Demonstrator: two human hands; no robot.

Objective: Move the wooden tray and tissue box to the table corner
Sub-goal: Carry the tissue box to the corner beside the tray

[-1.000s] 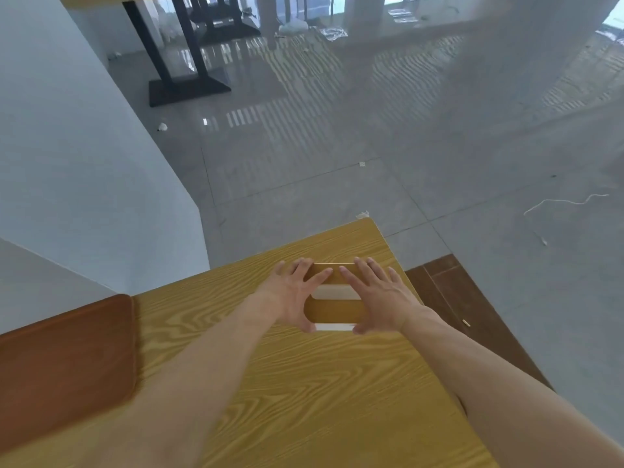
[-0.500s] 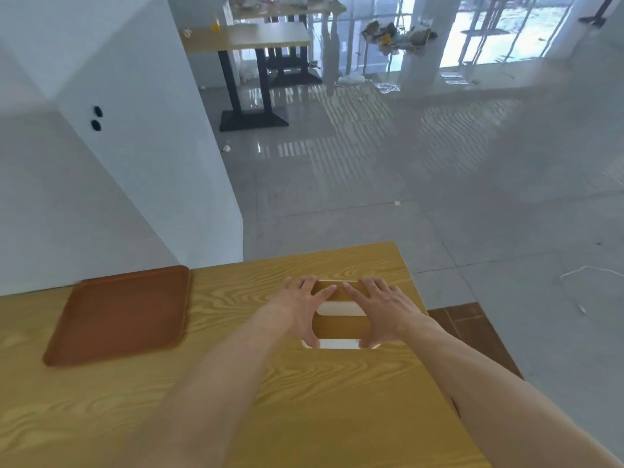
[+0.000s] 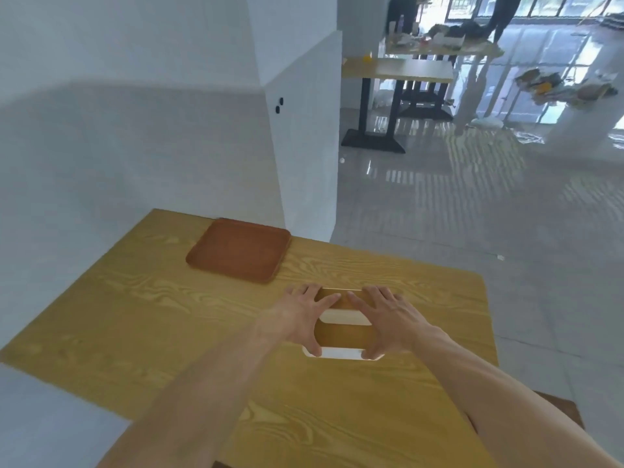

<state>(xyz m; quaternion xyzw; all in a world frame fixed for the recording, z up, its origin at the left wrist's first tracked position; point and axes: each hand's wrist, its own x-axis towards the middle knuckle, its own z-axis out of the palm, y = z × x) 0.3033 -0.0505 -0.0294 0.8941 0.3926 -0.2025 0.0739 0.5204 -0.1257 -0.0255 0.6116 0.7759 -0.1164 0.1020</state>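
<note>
The tissue box (image 3: 341, 336) sits on the wooden table (image 3: 175, 319), in the right half of the top and nearer to the far edge than to the person. Its lid is wood-coloured, with a pale slot across the middle and a white lower edge showing at the near side. Both hands clasp it from the two sides. The left hand (image 3: 300, 315) covers the left end, with the fingers spread over the top and the thumb down at the near corner. The right hand (image 3: 388, 319) does the same on the right end, thumb at the near right corner. The two index fingers almost meet over the lid. I cannot tell if the box is lifted or resting on the table.

The wooden tray (image 3: 239, 249) lies flat at the far left of the box, apart from it, with nothing on it. Its far edge is close to the white wall (image 3: 135, 146) at the far table corner.

Beyond the table, the glossy floor (image 3: 472, 214) reflects light, and another table (image 3: 398, 70) on a black base stands further back.
</note>
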